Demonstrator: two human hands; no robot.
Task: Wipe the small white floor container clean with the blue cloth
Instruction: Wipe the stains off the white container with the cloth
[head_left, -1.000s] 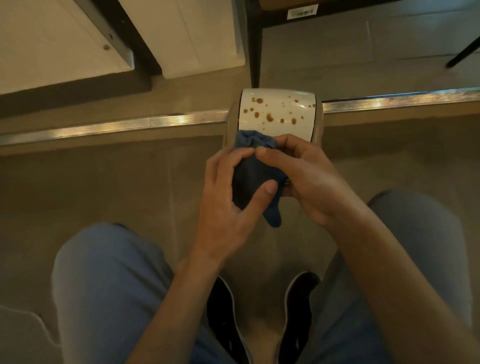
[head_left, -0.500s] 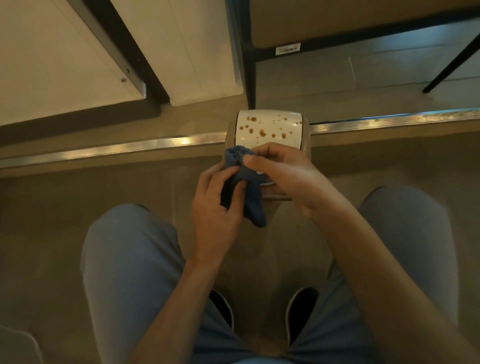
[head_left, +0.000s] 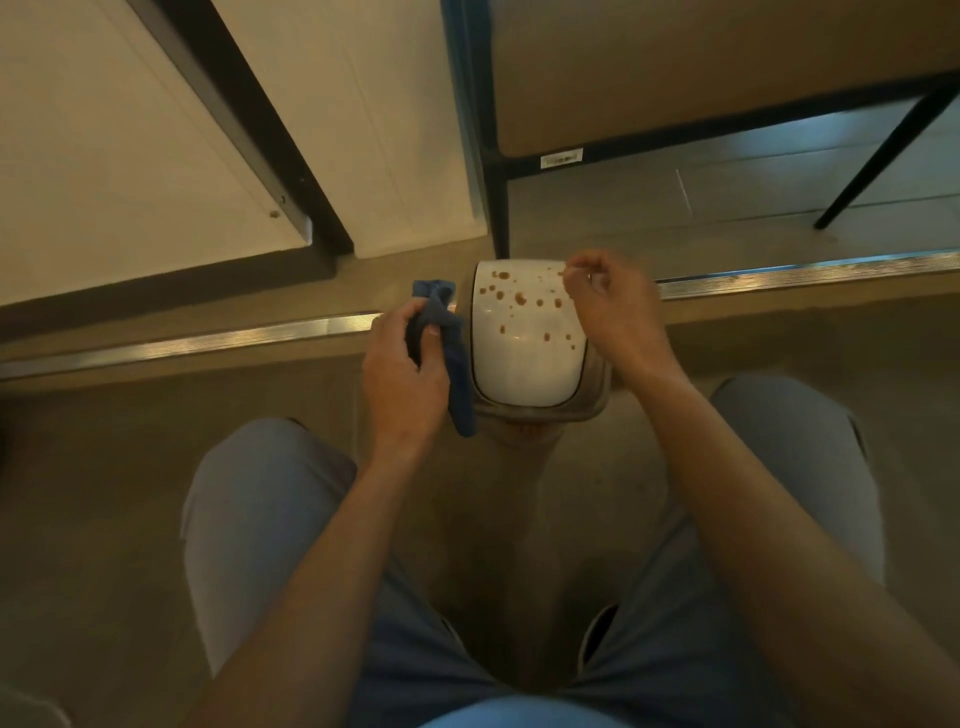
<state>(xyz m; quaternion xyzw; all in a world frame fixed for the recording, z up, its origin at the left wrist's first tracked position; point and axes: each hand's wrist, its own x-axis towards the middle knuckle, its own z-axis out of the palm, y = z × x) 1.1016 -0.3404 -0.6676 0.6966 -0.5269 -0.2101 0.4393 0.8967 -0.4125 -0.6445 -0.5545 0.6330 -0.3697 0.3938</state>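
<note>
Blue cloth (head_left: 447, 343), soft and limp, is hanging bunched in my left hand (head_left: 402, 374), fingers clenched round it, beside the small white floor container (head_left: 530, 353) standing between my knees. I'm judging it light and glossy-slick, brown-spotted; my right hand (head_left: 608, 306), loosely curled and empty, is touching its far corner to steady it. A furniture label is too blurred to read.

We see a tan floor (head_left: 130, 467) crossed by a metal strip (head_left: 208, 340). On it stand the spotted white container (head_left: 527, 343) and black chair legs (head_left: 500, 208).
</note>
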